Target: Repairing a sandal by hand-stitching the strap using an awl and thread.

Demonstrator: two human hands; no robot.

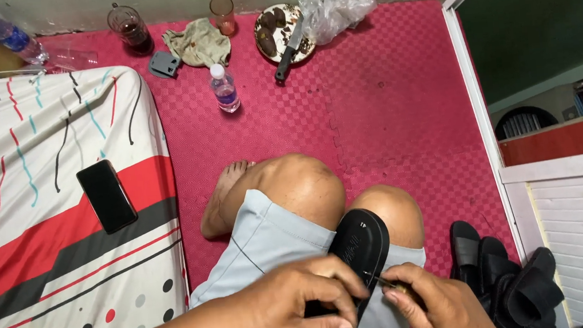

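Black sandal (360,244) rests sole-up on the knees; left hand (287,312) clamps its edge, right hand (436,306) pinches a small pointed tool (388,283) against the sole. Repair under way; steady pressure needed.

The red foam-mat floor (385,106) carries a small water bottle (224,88), a plate (266,20) with a knife (288,50), a rag (199,42) and black sandals (505,279).

The person wears pale grey-blue shorts (266,236), with arms and feet bare.

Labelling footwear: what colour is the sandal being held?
Black. The sandal, sole up, rests on the knee, left hand gripping it; head view.
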